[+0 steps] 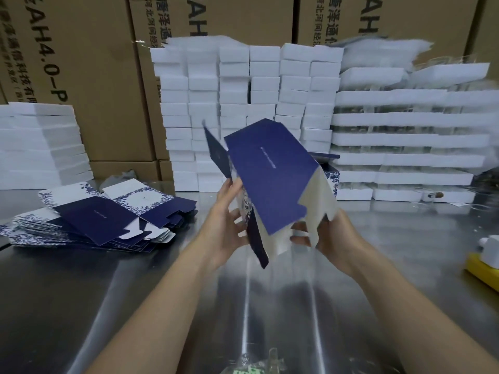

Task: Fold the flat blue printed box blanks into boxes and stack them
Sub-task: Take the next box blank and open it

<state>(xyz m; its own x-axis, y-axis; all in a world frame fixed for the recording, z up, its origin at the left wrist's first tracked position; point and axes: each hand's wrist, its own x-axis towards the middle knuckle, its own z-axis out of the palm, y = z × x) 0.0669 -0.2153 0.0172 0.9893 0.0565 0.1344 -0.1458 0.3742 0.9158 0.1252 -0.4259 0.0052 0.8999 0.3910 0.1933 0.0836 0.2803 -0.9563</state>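
A half-formed blue printed box [270,174] is held tilted in the air above the steel table, its dark blue panel facing me and its white inside showing at the right. My left hand [229,225] grips its left side, thumb and fingers around the lower flaps. My right hand [326,238] grips the white bottom flaps on the right. A pile of flat blue and white box blanks [108,220] lies on the table to the left. A folded blue box [330,171] sits partly hidden behind the held one.
The reflective steel table [243,306] carries tall stacks of white foam inserts [243,98] at the back, and more foam trays [405,147] at the right. Brown cartons [81,63] form the back wall. A yellow object [483,268] with a white item sits at the right edge.
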